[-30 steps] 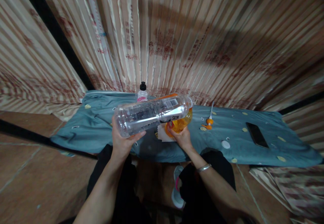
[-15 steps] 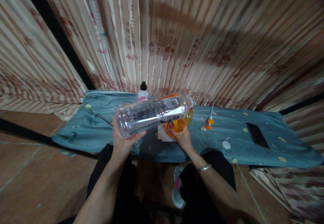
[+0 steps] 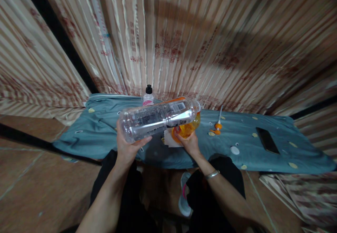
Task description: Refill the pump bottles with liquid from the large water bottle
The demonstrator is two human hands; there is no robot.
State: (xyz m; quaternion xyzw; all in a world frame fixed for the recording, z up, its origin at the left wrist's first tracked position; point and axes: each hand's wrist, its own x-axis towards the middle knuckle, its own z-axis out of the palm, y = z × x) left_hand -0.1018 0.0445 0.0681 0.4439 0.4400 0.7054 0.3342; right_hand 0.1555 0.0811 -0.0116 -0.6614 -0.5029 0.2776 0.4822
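Observation:
My left hand [image 3: 129, 147] grips the base end of a large clear plastic bottle [image 3: 147, 120], which lies nearly level in the air, its neck to the right and slightly higher. Below that neck, my right hand [image 3: 189, 142] is wrapped round a bottle of orange-yellow liquid [image 3: 188, 127]. The clear bottle's mouth meets or overlaps the top of the orange-yellow one; whether they touch, I cannot tell. Under the orange-yellow bottle, a white paper [image 3: 171, 140] lies on the cloth. An orange pump top [image 3: 217, 127] with a pale tube rests to the right.
Teal patterned cloth [image 3: 100, 120] covers the low surface before me. Behind the clear bottle stands a small bottle with a black cap [image 3: 149, 90]. A white round cap [image 3: 235, 150] and a dark phone [image 3: 268, 140] lie at right. A striped curtain [image 3: 168, 33] hangs behind.

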